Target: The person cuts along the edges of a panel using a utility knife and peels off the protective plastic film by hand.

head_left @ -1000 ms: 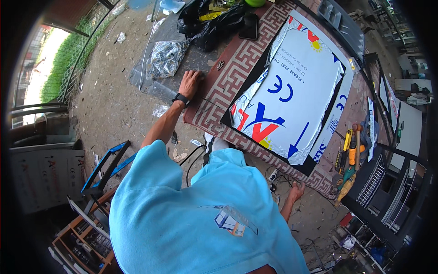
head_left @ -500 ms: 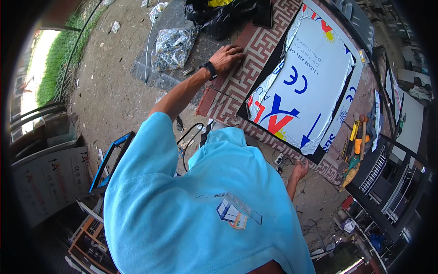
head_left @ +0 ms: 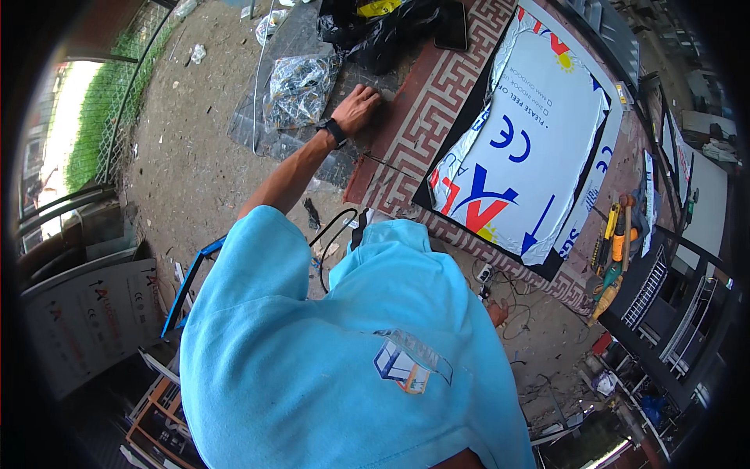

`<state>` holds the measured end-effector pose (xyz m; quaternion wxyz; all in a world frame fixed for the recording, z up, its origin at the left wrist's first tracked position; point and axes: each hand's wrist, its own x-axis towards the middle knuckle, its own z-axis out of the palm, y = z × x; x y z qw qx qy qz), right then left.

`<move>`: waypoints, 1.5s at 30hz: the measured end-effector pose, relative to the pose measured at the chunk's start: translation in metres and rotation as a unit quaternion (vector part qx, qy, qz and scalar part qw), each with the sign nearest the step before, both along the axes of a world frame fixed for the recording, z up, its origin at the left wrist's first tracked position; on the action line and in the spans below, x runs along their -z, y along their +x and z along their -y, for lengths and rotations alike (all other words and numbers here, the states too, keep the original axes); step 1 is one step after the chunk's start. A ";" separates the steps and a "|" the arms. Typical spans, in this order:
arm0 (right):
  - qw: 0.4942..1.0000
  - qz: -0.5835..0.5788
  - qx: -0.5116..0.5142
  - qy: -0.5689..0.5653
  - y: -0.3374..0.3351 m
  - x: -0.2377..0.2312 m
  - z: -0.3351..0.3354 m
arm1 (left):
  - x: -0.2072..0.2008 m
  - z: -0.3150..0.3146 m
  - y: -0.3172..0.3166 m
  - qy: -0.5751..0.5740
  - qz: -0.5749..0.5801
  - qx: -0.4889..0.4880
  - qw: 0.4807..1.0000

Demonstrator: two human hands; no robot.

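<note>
My left hand, with a dark watch on its wrist, is over the dark flat board, just left of the patterned table. Its fingers are curled in and closed, and whatever they may hold is hidden. A clear plastic bag of small parts lies beside that hand. My right hand is low, past the table's near edge, mostly covered by my blue shirt; its fingers cannot be made out. On the table a white printed sheet with torn film edges rests over a black panel.
A black plastic bag and a phone are at the far side. Hand tools with orange and yellow handles lie on the table's right end. Cables trail below its near edge. A blue frame leans at left.
My left hand has left the table's patterned edge and moved left toward the bag of parts, its fingers curling more. My right hand has drawn back down, further behind my shirt.
</note>
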<state>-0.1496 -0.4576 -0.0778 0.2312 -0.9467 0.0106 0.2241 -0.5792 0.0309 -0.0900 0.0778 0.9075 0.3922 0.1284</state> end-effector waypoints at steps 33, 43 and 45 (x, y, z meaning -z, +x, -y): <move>0.932 0.040 -0.346 0.102 0.168 -0.041 -0.084 | 0.006 0.400 0.062 -0.124 0.252 -0.483 0.830; 0.963 -0.044 -0.198 0.179 0.170 -0.025 -0.087 | -0.006 0.423 0.059 -0.293 0.290 -0.454 0.790; 0.959 -0.038 -0.224 0.171 0.150 -0.018 -0.097 | 0.008 0.422 0.043 -0.375 0.429 -0.439 0.695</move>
